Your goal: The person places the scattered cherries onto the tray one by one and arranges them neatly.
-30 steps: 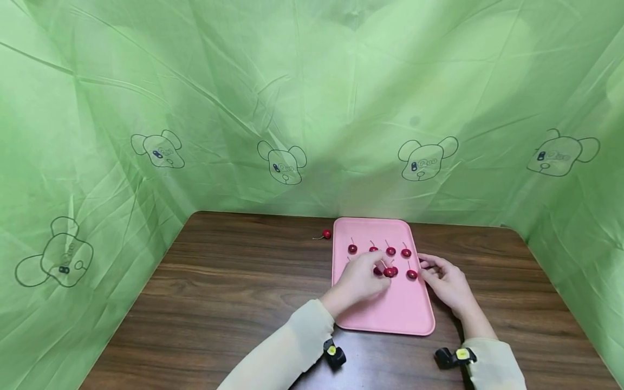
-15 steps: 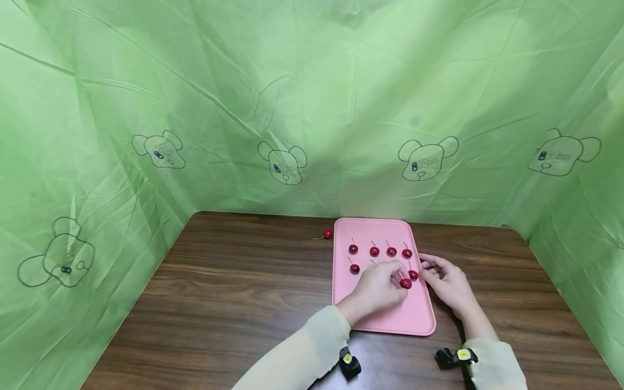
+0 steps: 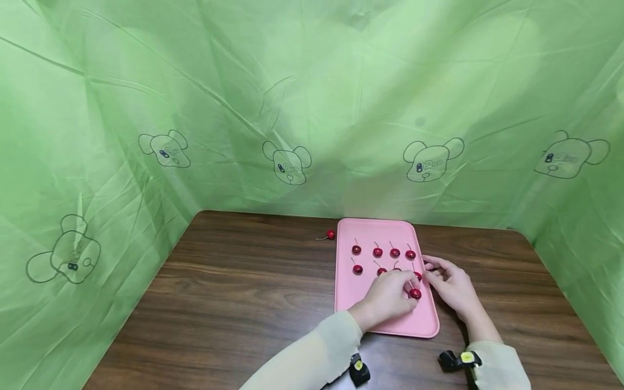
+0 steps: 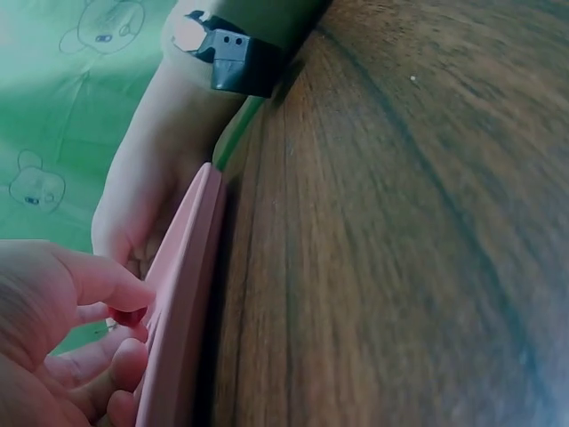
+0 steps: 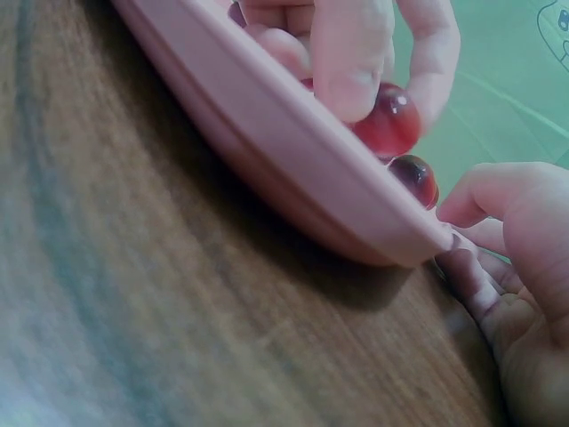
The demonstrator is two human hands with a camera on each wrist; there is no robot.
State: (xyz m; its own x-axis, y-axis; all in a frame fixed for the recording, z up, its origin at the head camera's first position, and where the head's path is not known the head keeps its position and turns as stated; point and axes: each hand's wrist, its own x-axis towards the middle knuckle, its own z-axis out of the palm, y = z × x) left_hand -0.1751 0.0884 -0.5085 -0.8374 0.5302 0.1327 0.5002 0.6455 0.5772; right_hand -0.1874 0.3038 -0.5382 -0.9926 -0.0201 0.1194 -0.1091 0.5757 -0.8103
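Note:
A pink tray (image 3: 351,300) lies on the wooden table with several red cherries on it in two rows. My left hand (image 3: 390,297) is over the tray's front right part and pinches a cherry (image 3: 415,293) between thumb and fingers. That cherry is just in front of the near row's right-end cherry (image 3: 417,276), which the fingers partly cover. At the tray's right edge, my right hand (image 3: 452,288) holds the rim; in the right wrist view, its thumb (image 5: 467,200) is at the rim's inner side and other fingers are outside and below.
A lone cherry (image 3: 331,234) lies on the table (image 3: 253,281) just left of the tray's far corner. Green cloth (image 3: 341,108) with printed bear faces hangs behind the table and at both sides. Each wrist wears a black camera strap.
My left hand has moved right and toward the tray's near side, carrying the pinched cherry. Cherries it covered at the left now show. The right hand stays at the rim.

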